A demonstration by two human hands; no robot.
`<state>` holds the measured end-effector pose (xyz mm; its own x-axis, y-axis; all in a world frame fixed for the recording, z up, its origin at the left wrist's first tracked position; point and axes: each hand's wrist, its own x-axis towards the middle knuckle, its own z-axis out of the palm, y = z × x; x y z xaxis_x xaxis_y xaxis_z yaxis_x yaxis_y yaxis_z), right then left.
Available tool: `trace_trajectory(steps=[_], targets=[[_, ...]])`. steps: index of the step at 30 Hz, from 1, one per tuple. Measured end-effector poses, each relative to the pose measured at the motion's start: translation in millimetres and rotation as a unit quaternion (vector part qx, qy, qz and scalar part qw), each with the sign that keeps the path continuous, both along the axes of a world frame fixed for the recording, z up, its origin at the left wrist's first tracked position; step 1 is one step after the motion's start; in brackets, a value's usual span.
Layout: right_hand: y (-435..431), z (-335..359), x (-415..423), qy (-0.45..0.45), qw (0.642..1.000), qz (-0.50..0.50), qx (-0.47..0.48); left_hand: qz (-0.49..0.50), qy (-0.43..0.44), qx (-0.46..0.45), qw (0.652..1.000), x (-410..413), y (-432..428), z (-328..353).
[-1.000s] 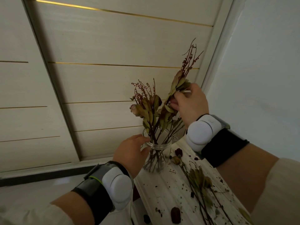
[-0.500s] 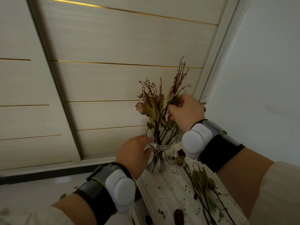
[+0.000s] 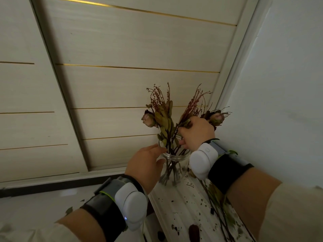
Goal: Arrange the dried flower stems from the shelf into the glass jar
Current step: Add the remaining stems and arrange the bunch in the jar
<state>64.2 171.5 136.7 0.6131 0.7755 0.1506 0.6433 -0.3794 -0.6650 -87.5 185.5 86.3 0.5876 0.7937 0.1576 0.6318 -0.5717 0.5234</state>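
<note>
Head view: a person's left hand (image 3: 145,165) curls round the neck of the glass jar (image 3: 174,157), fingers against the rim on the far side and thumb on the near side, so the jar is gripped at its shoulder. The jar stands upright at the far end of a white shelf (image 3: 174,208), directly beside that hand's palm and just below the right hand (image 3: 197,131).

The right hand is closed, fingers and thumb pinching a reddish sprig (image 3: 194,105) directly over the jar's mouth. The sprig's feathery top fans up beyond the knuckles, and its lower end drops among the stalks inside the glass. A dried rosebud (image 3: 216,118) shows just past the back of the right hand, on its outer side.

Between the two hands rises the bunch already in the jar (image 3: 164,119), with olive leaves, a pale pink bud and thin seeded tips.

Under the right forearm, loose stems (image 3: 218,206) lie along the shelf amid scattered crumbs, with a dark petal (image 3: 194,231) near its front edge. Each wrist carries a white sensor on a black band, left (image 3: 131,201) and right (image 3: 201,159). Cream panelling with gold strips (image 3: 122,84) fills the background beyond both hands.
</note>
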Motion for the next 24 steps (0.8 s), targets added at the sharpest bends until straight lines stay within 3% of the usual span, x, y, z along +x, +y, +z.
trace_trajectory(steps=[11, 18, 24], targets=[[7, 8, -5, -0.028, 0.999, 0.013, -0.045, 0.002, 0.006, 0.017, 1.000, 2, -2, 0], [-2, 2, -5, 0.076, 0.997, -0.009, -0.021, 0.008, 0.010, 0.015, 1.000, 3, -3, -1], [-17, 15, -6, 0.073, 0.997, -0.009, 0.013, 0.029, 0.007, 0.002, 1.000, 5, -8, 3]])
